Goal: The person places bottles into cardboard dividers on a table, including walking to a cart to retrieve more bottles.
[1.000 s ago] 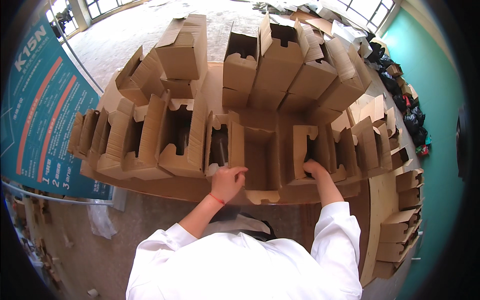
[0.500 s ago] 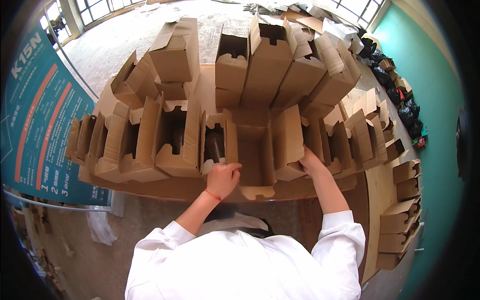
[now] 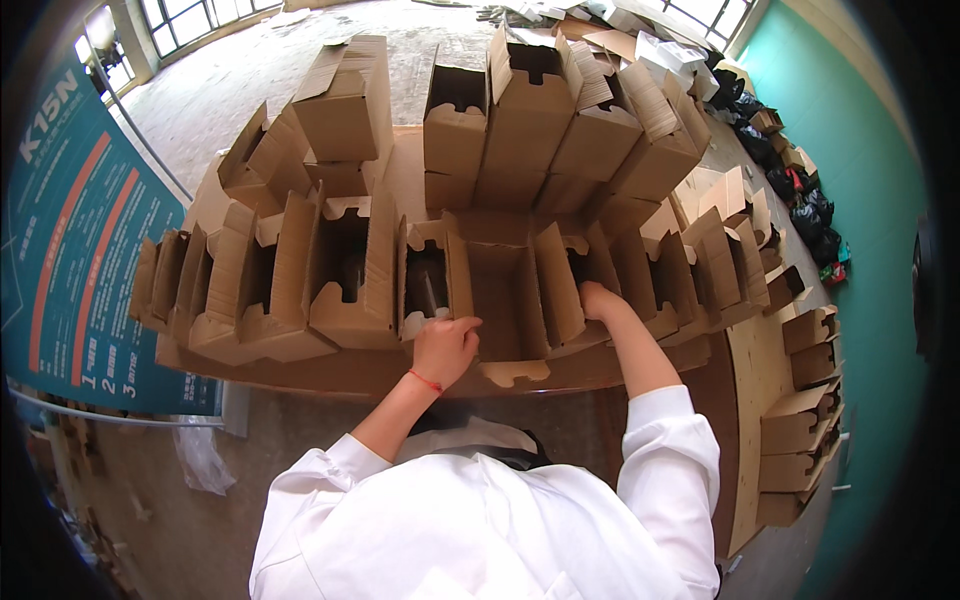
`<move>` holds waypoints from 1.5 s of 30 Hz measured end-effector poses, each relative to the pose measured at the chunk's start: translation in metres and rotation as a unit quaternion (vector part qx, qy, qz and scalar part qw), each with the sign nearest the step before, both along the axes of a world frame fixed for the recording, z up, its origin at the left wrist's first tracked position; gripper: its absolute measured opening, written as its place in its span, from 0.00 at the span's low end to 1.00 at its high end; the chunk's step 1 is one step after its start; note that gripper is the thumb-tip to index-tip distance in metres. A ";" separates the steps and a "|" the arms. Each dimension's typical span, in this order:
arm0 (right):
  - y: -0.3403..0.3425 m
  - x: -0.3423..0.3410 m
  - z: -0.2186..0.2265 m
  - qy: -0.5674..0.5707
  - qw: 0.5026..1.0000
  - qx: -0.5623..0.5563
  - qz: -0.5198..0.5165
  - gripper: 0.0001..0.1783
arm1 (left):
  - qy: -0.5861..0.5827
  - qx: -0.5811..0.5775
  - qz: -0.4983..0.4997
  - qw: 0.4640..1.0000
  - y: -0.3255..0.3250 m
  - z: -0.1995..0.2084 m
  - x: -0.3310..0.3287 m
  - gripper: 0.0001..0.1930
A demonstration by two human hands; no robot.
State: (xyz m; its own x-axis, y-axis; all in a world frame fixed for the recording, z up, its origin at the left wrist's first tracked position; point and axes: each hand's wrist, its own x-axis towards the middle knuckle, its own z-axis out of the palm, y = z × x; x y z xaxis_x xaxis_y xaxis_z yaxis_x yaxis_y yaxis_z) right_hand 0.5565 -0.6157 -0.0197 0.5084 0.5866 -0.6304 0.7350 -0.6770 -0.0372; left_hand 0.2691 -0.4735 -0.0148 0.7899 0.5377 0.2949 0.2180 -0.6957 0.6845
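Note:
My left hand is closed on the near edge of an open brown cardboard box, its thumb side at the right corner. A clear, shiny item shows inside that box. My right hand reaches over the front of another open cardboard box, fingers curled at its rim and partly hidden inside. Between these two stands an open box whose bare inner walls show, with its front flap folded down toward me.
More open boxes line the table on both sides. Taller boxes are stacked behind. A teal banner stands at the left, a green wall at the right. Black bags and other boxes lie on the right.
The box under my right hand has tipped upright so its inside shows more, and that hand has shifted slightly left and up. My left hand stays at its box.

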 end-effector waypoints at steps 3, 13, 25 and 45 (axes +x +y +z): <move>0.019 0.018 -0.038 0.028 0.997 0.030 -0.071 0.26 | 0.004 0.004 0.000 1.000 -0.001 -0.002 0.002 0.09; 0.011 -0.030 -0.087 0.057 0.986 0.110 -0.112 0.27 | 0.021 -0.007 -0.001 1.000 -0.002 0.004 0.000 0.12; 0.018 -0.002 -0.054 0.054 0.989 0.069 -0.119 0.27 | -0.017 0.201 0.025 0.979 -0.026 0.080 0.004 0.32; -0.046 -0.057 0.005 -0.034 0.971 0.201 -0.125 0.32 | -0.102 0.165 -0.230 0.954 -0.097 0.028 0.073 0.12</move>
State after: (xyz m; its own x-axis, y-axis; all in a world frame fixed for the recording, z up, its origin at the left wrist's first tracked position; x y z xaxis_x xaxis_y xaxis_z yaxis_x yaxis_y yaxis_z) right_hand 0.4995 -0.6618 -0.0151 0.6991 0.6313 -0.3358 0.5592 -0.7753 -0.2935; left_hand 0.3420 -0.5705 0.0131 0.8275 -0.0002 0.5615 -0.2764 -0.8705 0.4071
